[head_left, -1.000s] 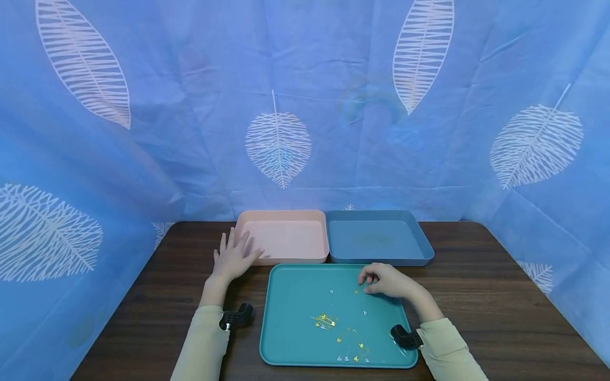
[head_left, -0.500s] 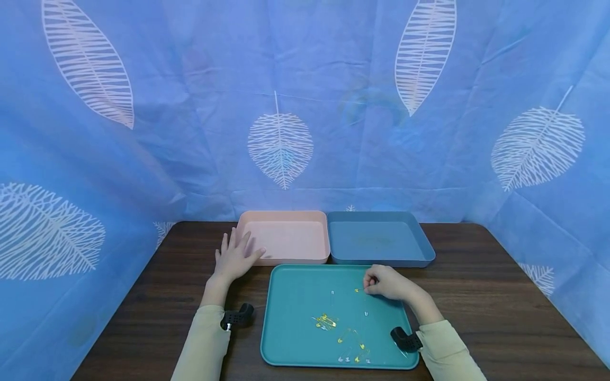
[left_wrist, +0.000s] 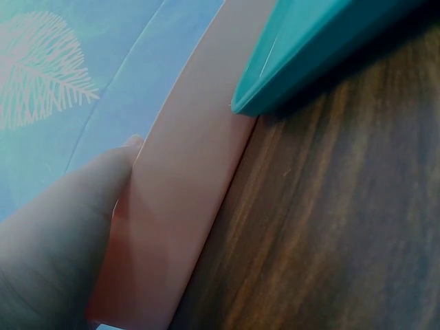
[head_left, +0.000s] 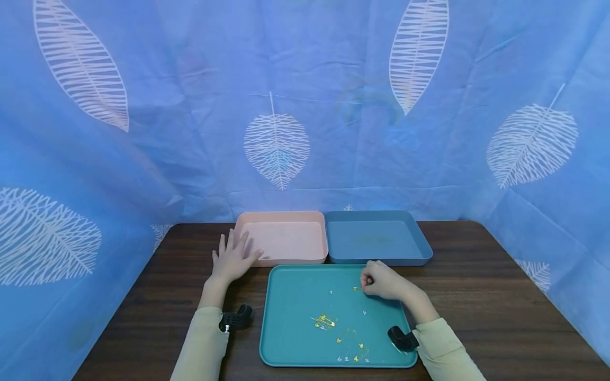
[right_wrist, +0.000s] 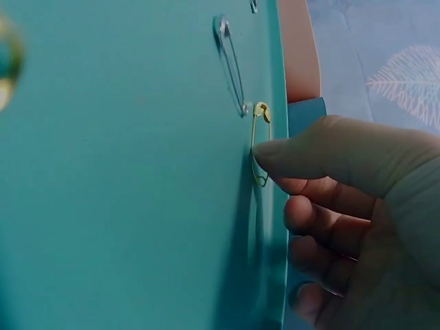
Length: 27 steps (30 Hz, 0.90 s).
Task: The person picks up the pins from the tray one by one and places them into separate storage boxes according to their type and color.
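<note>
Thumb and index finger of my right hand (head_left: 383, 280) pinch a gold safety pin (right_wrist: 261, 111) over the far right part of the teal tray (head_left: 290, 296). The pin's clasp end sticks out past the thumb; whether the pin touches the tray, I cannot tell. A silver safety pin (right_wrist: 234, 65) lies close by in the right wrist view. My left hand (head_left: 231, 263), fingers spread, rests on the left side of the pink tray (head_left: 286, 238). In the left wrist view its thumb (left_wrist: 103, 175) lies along that tray's rim.
A small pile of gold and silver safety pins (head_left: 325, 321) lies mid-tray, with several more scattered near the front edge. The blue tray (head_left: 376, 235) stands beside the pink one, behind the teal tray. A leaf-patterned blue cloth (head_left: 333, 148) hangs behind the dark wooden table (head_left: 476, 296).
My right hand's fingers have closed together on the gold safety pin, which lay beside them on the tray a second ago. The left hand has stayed on the pink tray.
</note>
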Tool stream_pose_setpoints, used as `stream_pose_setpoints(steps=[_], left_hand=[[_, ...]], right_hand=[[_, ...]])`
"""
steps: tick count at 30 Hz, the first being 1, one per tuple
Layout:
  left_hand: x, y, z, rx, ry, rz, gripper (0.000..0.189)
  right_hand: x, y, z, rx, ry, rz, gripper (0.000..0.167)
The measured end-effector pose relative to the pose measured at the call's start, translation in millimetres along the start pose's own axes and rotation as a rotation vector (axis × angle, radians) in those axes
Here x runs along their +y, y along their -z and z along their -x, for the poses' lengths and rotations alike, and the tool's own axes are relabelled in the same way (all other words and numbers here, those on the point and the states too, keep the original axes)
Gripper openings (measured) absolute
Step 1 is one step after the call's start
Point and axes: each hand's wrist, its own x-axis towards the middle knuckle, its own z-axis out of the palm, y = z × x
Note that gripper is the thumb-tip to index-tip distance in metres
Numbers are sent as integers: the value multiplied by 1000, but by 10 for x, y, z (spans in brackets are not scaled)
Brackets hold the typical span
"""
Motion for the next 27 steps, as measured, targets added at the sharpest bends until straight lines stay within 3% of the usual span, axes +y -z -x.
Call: stream_pose_setpoints(steps=[12,21,27], left_hand=[[7,-22,-23,-5,-6,3,89],[30,-6,-4,-37,5,14,90],[9,8,0,-25,1,5,91]], right_hand=[[-193,46,8,140,53,209,30],[-310,107,-70,172,114,293,30],[-325,146,-192,212,201,352,28]])
